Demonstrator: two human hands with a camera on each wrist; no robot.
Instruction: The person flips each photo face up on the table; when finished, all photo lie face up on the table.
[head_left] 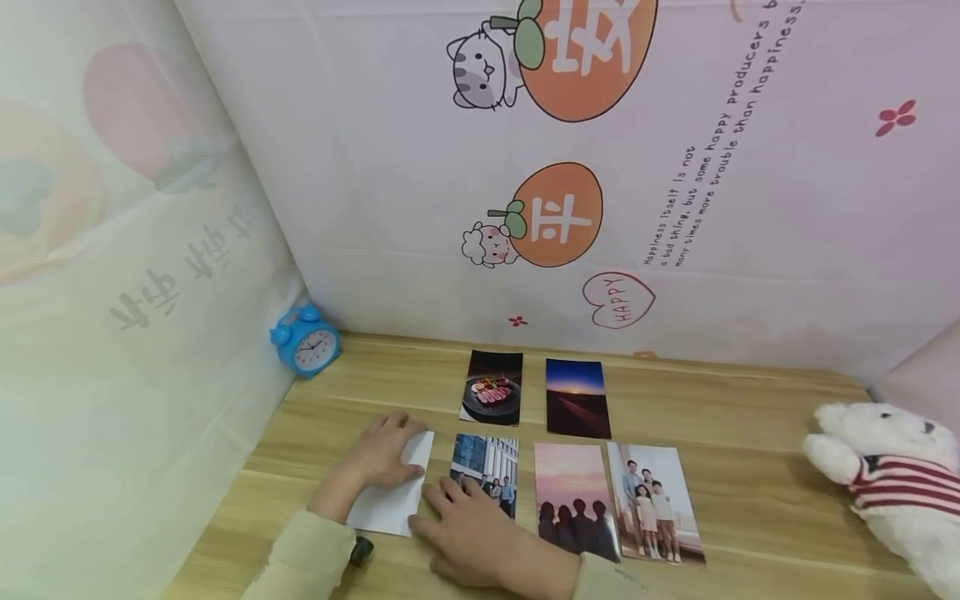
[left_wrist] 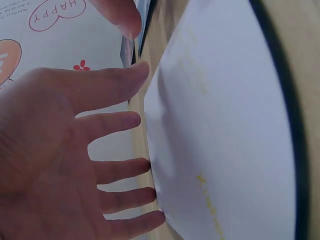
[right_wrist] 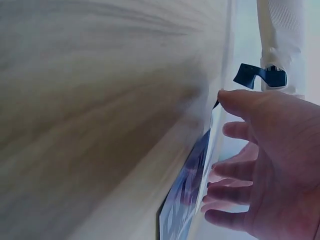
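Note:
A blank white card (head_left: pixel 386 510) lies on the wooden table at the left of several photos. My left hand (head_left: pixel 386 454) rests on its far left part with the fingers straight. In the left wrist view those fingertips (left_wrist: pixel 150 194) touch the card's edge. My right hand (head_left: pixel 476 537) is at the card's right edge, fingers extended, partly covering a photo of people before tall buildings (head_left: pixel 487 457). To the right lie a photo of silhouettes under a pink sky (head_left: pixel 572 479) and a family photo (head_left: pixel 663 500). Behind them are a steak photo (head_left: pixel 491 392) and a sunset photo (head_left: pixel 576 400).
A blue alarm clock (head_left: pixel 309 343) stands in the table's far left corner. At the right edge is a white plush bear (head_left: pixel 896 475) in a striped top. Printed cloth (head_left: pixel 390 208) hangs behind and to the left of the wooden table (head_left: pixel 750 417).

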